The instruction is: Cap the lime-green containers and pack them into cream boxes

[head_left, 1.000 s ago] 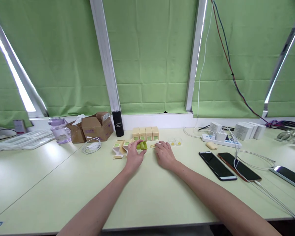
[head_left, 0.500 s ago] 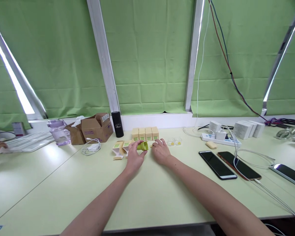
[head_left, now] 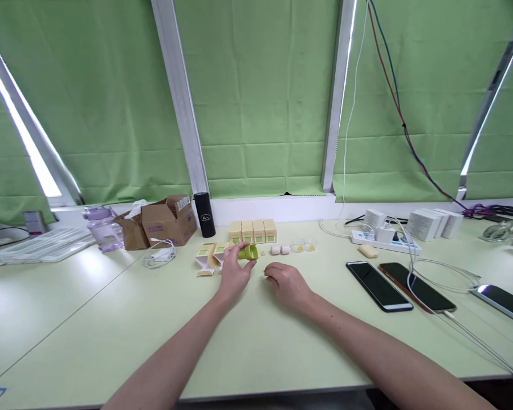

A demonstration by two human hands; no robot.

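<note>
My left hand point(head_left: 236, 272) grips a small olive-green plastic case point(head_left: 251, 252), its hollow side facing right. Close by on the right, my right hand point(head_left: 288, 283) hovers low over the table with fingertips pinched together. A tiny pale sliver shows at those fingertips, too small to name. Beyond the right hand lie two small pink cylinders point(head_left: 280, 250) and a tiny yellow piece point(head_left: 263, 253). To their right is a clear plastic tray point(head_left: 304, 245) with yellow spots in its rounds. Opened cream cartons point(head_left: 206, 260) lie left of my left hand, partly covered by it.
Several cream boxes point(head_left: 252, 232) stand in a row at the back beside a black cylinder point(head_left: 204, 215). Further left are a cardboard box point(head_left: 167, 223) and a purple bottle point(head_left: 103, 229). Phones point(head_left: 379, 286), cables and a power strip point(head_left: 385, 241) occupy the right side.
My right hand has drawn back toward me and slightly right, uncovering the pink cylinders and the yellow piece. My left hand stays with the green case. Another person's hand has left the left edge.
</note>
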